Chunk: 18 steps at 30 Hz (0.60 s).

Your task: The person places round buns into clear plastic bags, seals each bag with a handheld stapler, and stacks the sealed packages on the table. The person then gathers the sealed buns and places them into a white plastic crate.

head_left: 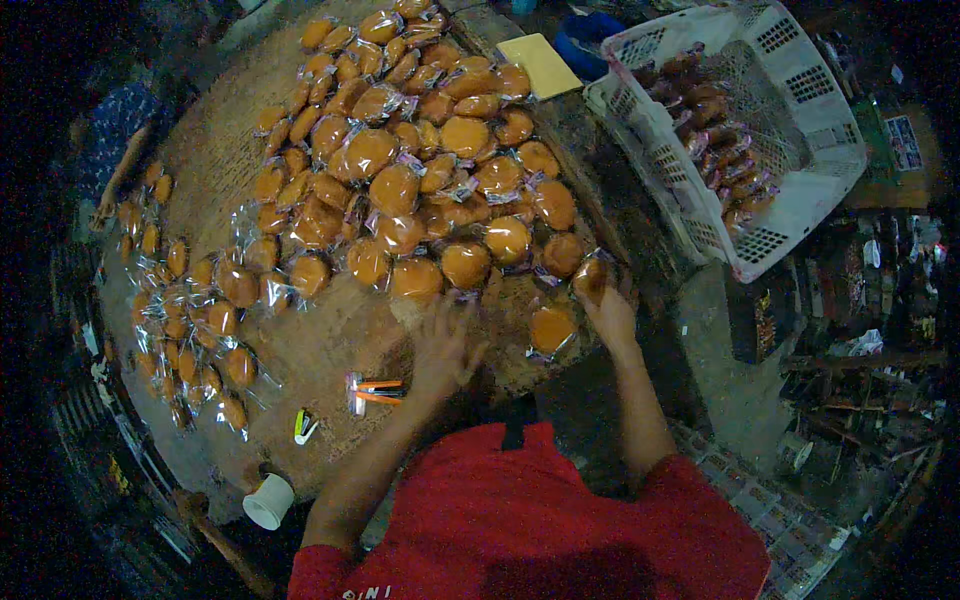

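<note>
Round golden-brown buns in clear plastic wrappers [397, 190] lie in a large heap on the table. My right hand [612, 315] is closed around one wrapped bun [591, 277] at the right edge of the heap, tilted on its side. A single wrapped bun [551, 329] lies flat just left of that hand. My left hand [446, 345], somewhat smeared by motion, is open with its fingers apart over the table, close to the heap's near edge. It appears to hold nothing.
A white plastic crate [745, 262] at the right holds wrapped buns along one side. Smaller wrapped buns [185, 325] lie at the left. Orange-handled tools [378, 390], a green stapler-like item [304, 427] and a white cup [269, 502] are near me. Another person's arm [122, 170] shows far left.
</note>
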Motion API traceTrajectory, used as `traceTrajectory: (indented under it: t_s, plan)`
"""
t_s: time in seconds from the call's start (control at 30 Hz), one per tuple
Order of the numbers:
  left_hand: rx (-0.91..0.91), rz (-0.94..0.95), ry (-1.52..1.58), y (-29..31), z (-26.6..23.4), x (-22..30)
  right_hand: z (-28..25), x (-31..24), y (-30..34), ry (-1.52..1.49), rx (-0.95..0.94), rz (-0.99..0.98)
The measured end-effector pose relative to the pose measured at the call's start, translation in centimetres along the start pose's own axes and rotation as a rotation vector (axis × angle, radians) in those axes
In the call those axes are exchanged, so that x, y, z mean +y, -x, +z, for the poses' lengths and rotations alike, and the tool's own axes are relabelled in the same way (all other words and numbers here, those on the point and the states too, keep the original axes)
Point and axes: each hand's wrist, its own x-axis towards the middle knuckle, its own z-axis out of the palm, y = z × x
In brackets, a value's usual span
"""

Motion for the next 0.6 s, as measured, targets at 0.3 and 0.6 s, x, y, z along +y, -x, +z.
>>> traceTrajectory:
  t_s: [0.3, 0.6]
  plan:
    - [0.069, -0.346, 0.161, -4.0, 9.5, 10.8, 1.5, 3.1, 0.5, -0.106, 0.339, 0.016]
    - [-0.237, -0.156, 0.249, 0.5, 2.9, 2.7, 0.9, -0.4, 0.1, -0.392, 0.226, -0.064]
